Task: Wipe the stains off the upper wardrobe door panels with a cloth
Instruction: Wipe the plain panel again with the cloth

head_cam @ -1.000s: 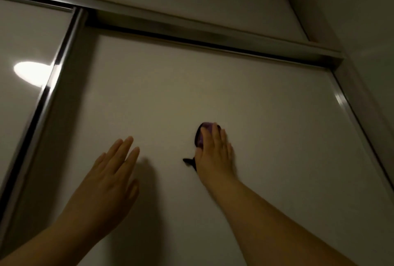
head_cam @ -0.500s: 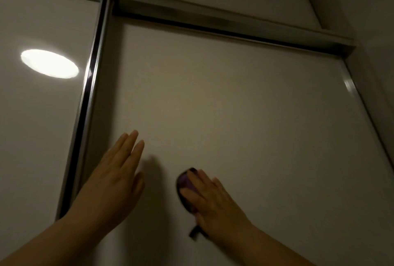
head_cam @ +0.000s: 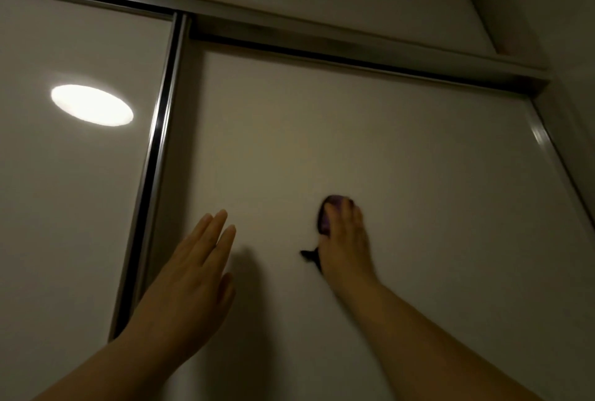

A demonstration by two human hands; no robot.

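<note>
A pale wardrobe door panel (head_cam: 402, 149) fills most of the head view, seen from below. My right hand (head_cam: 346, 239) presses a small purple cloth (head_cam: 328, 217) flat against the panel near its middle; a dark corner of the cloth pokes out left of the wrist. My left hand (head_cam: 193, 275) rests flat on the same panel to the left, fingers together and extended, holding nothing. No stains are visible in the dim light.
A metal frame strip (head_cam: 151, 175) separates this panel from a glossy left door panel (head_cam: 64, 207), which reflects a round ceiling light (head_cam: 91, 110). A horizontal top rail (head_cam: 354, 46) runs above, with a side wall (head_cam: 573, 46) at the right.
My right hand with the cloth slid down the panel, then back up and to the right. My left hand stayed flat on the panel. The view shifted left.
</note>
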